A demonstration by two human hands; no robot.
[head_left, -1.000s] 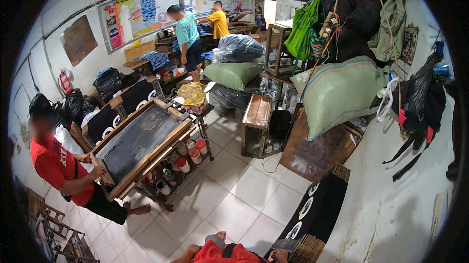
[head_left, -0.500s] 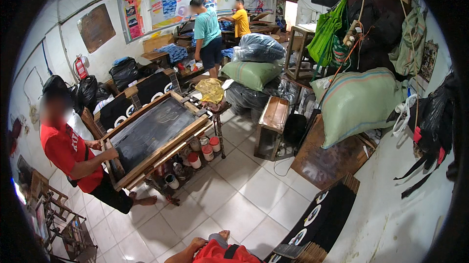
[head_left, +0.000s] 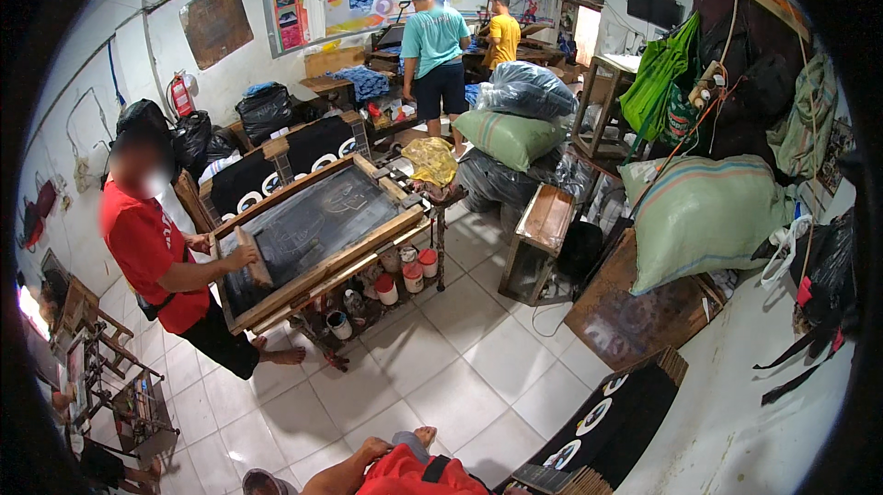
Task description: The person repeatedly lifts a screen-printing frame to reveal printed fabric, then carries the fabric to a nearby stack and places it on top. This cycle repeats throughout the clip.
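My left hand rests on my leg, against the grey shorts, and looks small here, its fingers hard to make out. My right hand is out of sight. Across the floor to the left, a co-worker in a red shirt stands at a large wooden-framed printing screen lying on a stand. One of the co-worker's hands is on a wooden squeegee at the screen's left end; the other hand is by the frame. A yellow cloth lies at the far end of the stand.
Black printed pieces on boards lean at my right. Red and white tubs stand below the screen. A stuffed green sack, a wooden box and a brown board are to the right. Two people stand at far tables.
The view has shifted, so the room sits further right and lower. The co-worker in red now has a hand on the squeegee, which shows upright on the screen. My left hand stays on my leg.
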